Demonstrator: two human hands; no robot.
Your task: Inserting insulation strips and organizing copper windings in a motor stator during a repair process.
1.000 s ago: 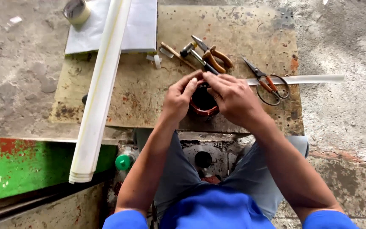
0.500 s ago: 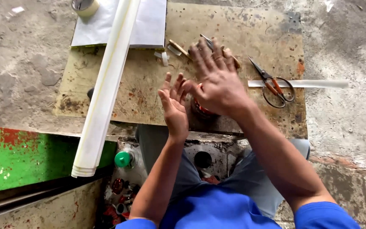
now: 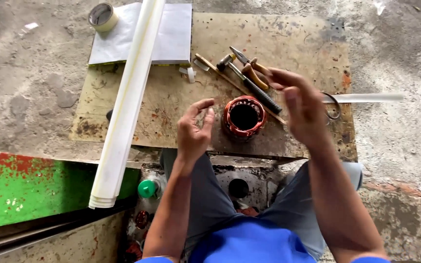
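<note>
A round motor stator [image 3: 243, 117] with reddish copper windings and a dark hollow middle stands on a worn wooden board [image 3: 171, 104]. My left hand [image 3: 194, 130] hovers just left of it, fingers spread and loosely curled, holding nothing. My right hand [image 3: 299, 103] is raised to the right of the stator, fingers apart, empty as far as I can see. Behind the stator lie a hammer [image 3: 251, 84], orange-handled pliers [image 3: 249, 66] and a thin wooden stick [image 3: 222, 74]. Scissors [image 3: 334, 105] are mostly hidden behind my right hand.
A long roll of cream sheets [image 3: 127, 104] lies lengthwise over the board's left side, across a grey sheet [image 3: 171, 36]. A tape roll [image 3: 102, 17] sits at the far left. A white strip [image 3: 366, 98] lies at right. A green-capped bottle [image 3: 148, 188] and a green painted edge [image 3: 35, 190] are below.
Both hands were closed around the stator a second ago; they have lifted off and parted, left hand to the left, right hand to the right, leaving the stator uncovered on the board.
</note>
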